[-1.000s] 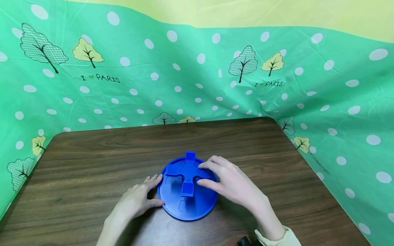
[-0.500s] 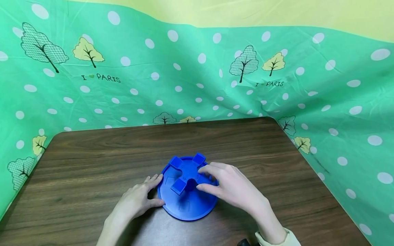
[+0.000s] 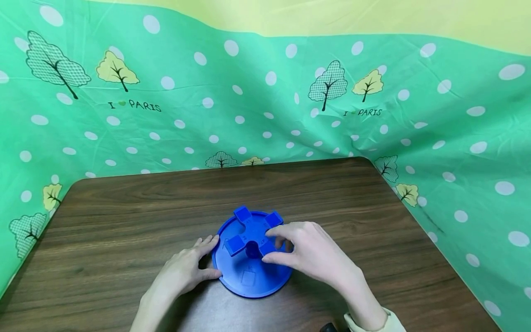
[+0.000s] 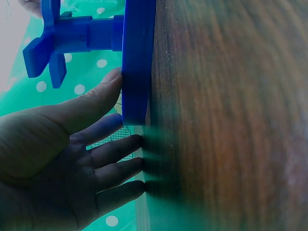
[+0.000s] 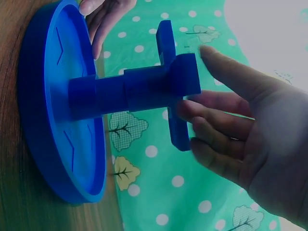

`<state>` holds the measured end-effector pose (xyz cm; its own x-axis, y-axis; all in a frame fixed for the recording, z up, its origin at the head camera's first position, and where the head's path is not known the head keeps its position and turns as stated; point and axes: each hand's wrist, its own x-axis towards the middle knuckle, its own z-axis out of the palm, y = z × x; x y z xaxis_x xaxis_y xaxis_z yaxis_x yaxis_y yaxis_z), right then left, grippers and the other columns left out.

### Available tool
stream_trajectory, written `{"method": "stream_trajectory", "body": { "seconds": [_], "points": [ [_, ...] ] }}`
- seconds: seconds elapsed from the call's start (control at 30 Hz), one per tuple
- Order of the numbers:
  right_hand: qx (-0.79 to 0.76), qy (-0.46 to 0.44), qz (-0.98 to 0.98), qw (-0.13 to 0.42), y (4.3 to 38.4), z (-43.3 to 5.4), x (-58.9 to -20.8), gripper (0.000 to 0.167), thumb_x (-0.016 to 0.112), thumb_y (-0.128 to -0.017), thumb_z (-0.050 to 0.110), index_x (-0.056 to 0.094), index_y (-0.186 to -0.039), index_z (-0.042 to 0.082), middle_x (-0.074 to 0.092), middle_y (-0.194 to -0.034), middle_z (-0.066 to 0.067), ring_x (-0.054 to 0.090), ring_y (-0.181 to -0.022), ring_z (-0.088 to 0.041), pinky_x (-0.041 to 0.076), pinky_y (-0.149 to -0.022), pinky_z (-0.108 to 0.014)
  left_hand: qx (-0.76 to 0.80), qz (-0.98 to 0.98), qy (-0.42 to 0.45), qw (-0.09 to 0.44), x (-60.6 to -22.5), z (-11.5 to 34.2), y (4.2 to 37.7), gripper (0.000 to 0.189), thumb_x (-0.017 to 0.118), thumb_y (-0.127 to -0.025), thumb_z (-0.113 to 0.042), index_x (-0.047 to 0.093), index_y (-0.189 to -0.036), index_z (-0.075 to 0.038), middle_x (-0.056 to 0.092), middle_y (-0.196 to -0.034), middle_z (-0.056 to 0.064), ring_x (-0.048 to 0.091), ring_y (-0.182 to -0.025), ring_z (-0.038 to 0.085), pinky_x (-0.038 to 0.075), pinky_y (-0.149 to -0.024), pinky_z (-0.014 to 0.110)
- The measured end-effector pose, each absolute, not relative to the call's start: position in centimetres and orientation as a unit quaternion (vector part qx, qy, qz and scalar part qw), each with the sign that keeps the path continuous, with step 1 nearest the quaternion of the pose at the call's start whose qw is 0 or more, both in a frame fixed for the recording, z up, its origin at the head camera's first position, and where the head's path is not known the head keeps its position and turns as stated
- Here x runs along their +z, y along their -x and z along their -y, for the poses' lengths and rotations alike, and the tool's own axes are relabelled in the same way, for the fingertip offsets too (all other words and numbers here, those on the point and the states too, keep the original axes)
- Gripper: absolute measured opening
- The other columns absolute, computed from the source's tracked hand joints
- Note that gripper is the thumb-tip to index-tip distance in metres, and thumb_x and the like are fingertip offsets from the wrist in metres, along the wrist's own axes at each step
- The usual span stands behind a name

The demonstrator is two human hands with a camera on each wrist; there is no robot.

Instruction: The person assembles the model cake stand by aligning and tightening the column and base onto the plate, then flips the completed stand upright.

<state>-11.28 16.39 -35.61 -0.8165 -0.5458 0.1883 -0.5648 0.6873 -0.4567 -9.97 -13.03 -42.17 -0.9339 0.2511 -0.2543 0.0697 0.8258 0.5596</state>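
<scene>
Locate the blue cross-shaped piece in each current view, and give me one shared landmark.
Head: blue cross, below centre, beside the right hand.
Left wrist: blue cross, upper left, cut off by the top edge.
Right wrist: blue cross, just right of centre.
Shared landmark: the round blue base.

A dark wood-grained table point(image 3: 137, 216) has rounded far corners. Behind it and along both sides hangs green cloth point(image 3: 257, 102) with white dots, printed trees point(image 3: 329, 85), "PARIS" lettering point(image 3: 145, 106) and a yellow upper band point(image 3: 373, 18).
</scene>
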Motion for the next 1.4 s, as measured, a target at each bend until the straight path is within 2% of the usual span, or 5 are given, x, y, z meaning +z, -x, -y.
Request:
{"method": "stream_trajectory", "body": {
  "seconds": [0.2,0.3,0.43,0.73,1.4],
  "points": [
    [0.247,-0.290,0.921,0.081,11.6,-16.5,-35.7,0.052,0.078,-0.087,0.053,0.071,-0.129,0.025,0.066,-0.130,0.010,0.059,-0.123,-0.008,0.060,-0.096,-0.032,0.282,-0.942,-0.085,0.159,-42.2,13.0,9.9,0.084,0.083,-0.083,-0.042,0.048,-0.155,-0.021,0.045,-0.163,0.012,0.041,-0.148,0.048,0.036,-0.110,0.075],
    [0.243,-0.277,0.929,0.041,11.7,-16.5,-35.9,0.068,0.075,-0.088,0.058,0.058,-0.147,0.028,0.049,-0.157,0.008,0.042,-0.149,-0.017,0.048,-0.116,-0.049,0.282,-0.942,-0.086,0.158,-42.2,13.0,9.9,0.083,0.083,-0.083,-0.042,0.048,-0.155,-0.021,0.045,-0.162,0.012,0.041,-0.148,0.048,0.036,-0.110,0.076],
    [0.234,-0.264,0.935,-0.025,12.0,-16.4,-36.4,0.082,0.073,-0.087,0.063,0.044,-0.157,0.031,0.030,-0.170,0.009,0.024,-0.161,-0.023,0.033,-0.121,-0.067,0.284,-0.942,-0.086,0.156,-42.3,13.1,9.8,0.083,0.083,-0.083,-0.042,0.048,-0.155,-0.021,0.045,-0.162,0.012,0.040,-0.148,0.047,0.036,-0.110,0.075],
    [0.209,-0.270,0.939,-0.045,12.0,-16.8,-36.6,0.084,0.065,-0.085,0.075,0.047,-0.155,0.030,0.040,-0.165,0.004,0.038,-0.154,-0.023,0.040,-0.120,-0.058,0.281,-0.943,-0.084,0.160,-42.3,13.0,9.9,0.083,0.083,-0.083,-0.042,0.048,-0.155,-0.021,0.045,-0.162,0.012,0.041,-0.149,0.047,0.036,-0.111,0.075],
    [0.198,-0.300,0.933,0.011,11.8,-17.1,-36.1,0.066,0.075,-0.086,0.062,0.068,-0.136,0.020,0.064,-0.120,0.008,0.061,-0.106,-0.005,0.059,-0.089,-0.029,0.280,-0.943,-0.086,0.157,-42.2,13.1,10.0,0.084,0.083,-0.083,-0.042,0.048,-0.155,-0.021,0.045,-0.162,0.012,0.041,-0.149,0.046,0.037,-0.110,0.075]
  ]
}}
